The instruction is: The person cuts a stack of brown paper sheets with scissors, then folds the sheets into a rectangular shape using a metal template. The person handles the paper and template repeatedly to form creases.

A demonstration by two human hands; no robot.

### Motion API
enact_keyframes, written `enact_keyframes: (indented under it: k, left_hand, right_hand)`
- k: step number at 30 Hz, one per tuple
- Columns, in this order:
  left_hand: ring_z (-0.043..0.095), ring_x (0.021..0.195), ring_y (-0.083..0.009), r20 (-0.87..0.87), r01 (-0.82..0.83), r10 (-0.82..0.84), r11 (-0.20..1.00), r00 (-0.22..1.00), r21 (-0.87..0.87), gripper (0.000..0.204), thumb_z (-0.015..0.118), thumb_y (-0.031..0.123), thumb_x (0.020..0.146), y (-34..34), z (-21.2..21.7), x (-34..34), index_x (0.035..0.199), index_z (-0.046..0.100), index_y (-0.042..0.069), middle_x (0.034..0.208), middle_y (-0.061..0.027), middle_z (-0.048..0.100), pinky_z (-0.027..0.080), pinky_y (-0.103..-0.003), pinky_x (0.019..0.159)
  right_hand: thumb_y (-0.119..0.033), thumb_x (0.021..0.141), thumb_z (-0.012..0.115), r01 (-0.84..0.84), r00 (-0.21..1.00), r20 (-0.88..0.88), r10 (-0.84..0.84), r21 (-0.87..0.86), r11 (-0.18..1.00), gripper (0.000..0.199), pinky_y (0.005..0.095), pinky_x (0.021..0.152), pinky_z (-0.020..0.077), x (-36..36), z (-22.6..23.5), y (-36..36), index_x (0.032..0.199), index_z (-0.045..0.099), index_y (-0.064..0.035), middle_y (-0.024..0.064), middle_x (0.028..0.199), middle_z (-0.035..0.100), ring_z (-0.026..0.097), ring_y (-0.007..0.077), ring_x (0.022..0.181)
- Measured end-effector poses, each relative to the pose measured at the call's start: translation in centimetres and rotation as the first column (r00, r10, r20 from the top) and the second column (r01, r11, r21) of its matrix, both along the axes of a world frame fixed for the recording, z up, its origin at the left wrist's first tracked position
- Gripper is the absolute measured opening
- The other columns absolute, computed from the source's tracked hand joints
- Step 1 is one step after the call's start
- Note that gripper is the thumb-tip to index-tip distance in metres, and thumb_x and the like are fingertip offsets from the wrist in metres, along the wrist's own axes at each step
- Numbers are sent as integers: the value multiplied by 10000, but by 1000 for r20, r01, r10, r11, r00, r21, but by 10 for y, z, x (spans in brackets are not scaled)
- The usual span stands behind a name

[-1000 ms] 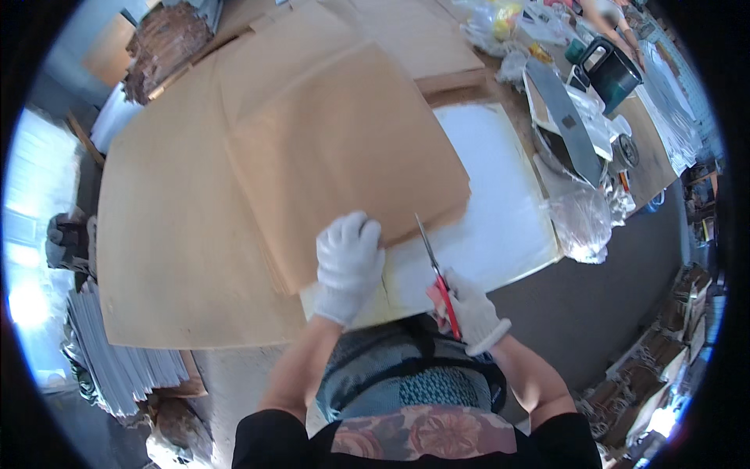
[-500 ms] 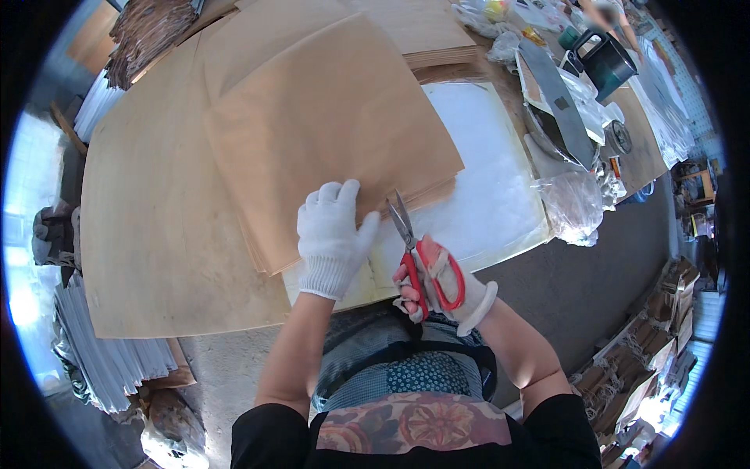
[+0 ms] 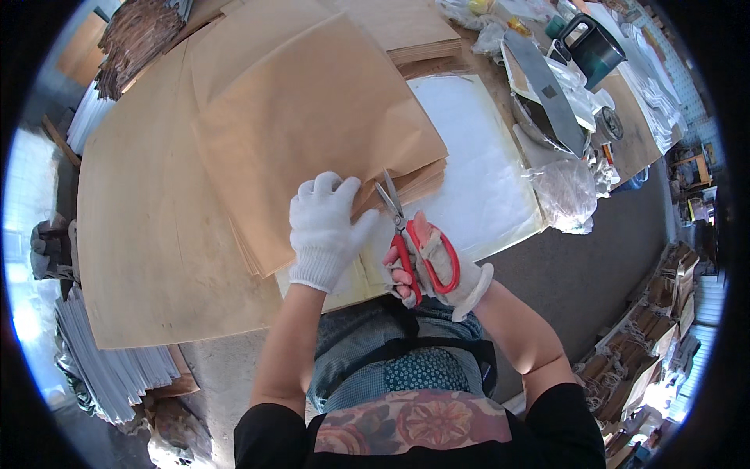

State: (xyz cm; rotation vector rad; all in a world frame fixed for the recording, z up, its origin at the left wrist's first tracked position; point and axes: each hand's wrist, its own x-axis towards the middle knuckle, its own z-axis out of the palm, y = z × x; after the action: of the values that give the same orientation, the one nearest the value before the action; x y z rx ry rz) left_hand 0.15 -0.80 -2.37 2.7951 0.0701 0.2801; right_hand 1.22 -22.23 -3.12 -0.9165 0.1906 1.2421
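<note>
A stack of brown paper sheets [image 3: 312, 109] lies on the table, its near right edge slightly fanned out. My left hand [image 3: 324, 223], in a white knit glove, rests flat on the near edge of the stack, fingers stretched and thumb held apart. In my right hand [image 3: 453, 273] is a pair of scissors [image 3: 401, 224] with red handles. Their blades are parted, with the tips at the stack's near right edge. The right glove is worn and leaves some fingertips bare.
A white padded sheet [image 3: 476, 156] lies under and right of the stack. Farther right stand a dark jug [image 3: 591, 53], a grey flat panel [image 3: 547, 98] and a clear plastic bag [image 3: 564, 191]. More brown paper [image 3: 391, 23] lies at the back. Grey sheets [image 3: 117, 356] stand at the lower left.
The scissors have moved closer to the stack, their tips now at its edge. The sheets at the near right edge look more lifted and fanned. My left hand stays on the paper.
</note>
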Motion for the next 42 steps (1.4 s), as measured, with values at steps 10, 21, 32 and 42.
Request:
enact_keyframes:
  k: [10, 21, 32, 42]
  left_hand:
    - [615, 1092, -342, -10, 6, -6, 1000, 1000, 0, 285, 713, 176, 896, 4, -6, 1, 1179, 711, 143, 1146, -82, 651, 517, -462, 938]
    - [662, 1148, -295, -289, 125, -251, 911, 924, -392, 352, 713, 130, 897, 58, 8, 25, 1247, 693, 103, 1234, -117, 639, 537, -408, 1007]
    - [642, 1246, -303, -432, 214, -381, 897, 818, -386, 439, 707, 238, 905, 73, 18, 34, 1333, 663, 150, 1349, -133, 598, 529, -381, 1059]
    - [665, 992, -333, -6, 171, -179, 929, 984, 327, 126, 660, 145, 889, 59, 42, 50, 1015, 666, 153, 1049, -77, 660, 546, -447, 878]
  right_hand:
    - [-617, 1076, 463, 95, 981, 187, -48, -251, 963, 599, 293, 574, 515, 8, -14, -48, 1062, 593, -33, 21, 669, 577, 627, 166, 619]
    - [-555, 1081, 508, -28, 993, 108, 46, -167, 986, 519, 293, 491, 506, -55, -29, 12, 1011, 589, -46, 9, 637, 576, 587, 146, 509]
    - [-415, 1105, 532, -407, 858, 195, 475, -305, 861, 411, 278, 517, 535, -89, -23, 120, 1065, 630, -19, 42, 750, 657, 660, 146, 598]
    - [-599, 1075, 488, -109, 994, 13, 111, -111, 988, 580, 306, 500, 508, -63, -4, 49, 1021, 582, -30, 33, 664, 561, 571, 158, 498]
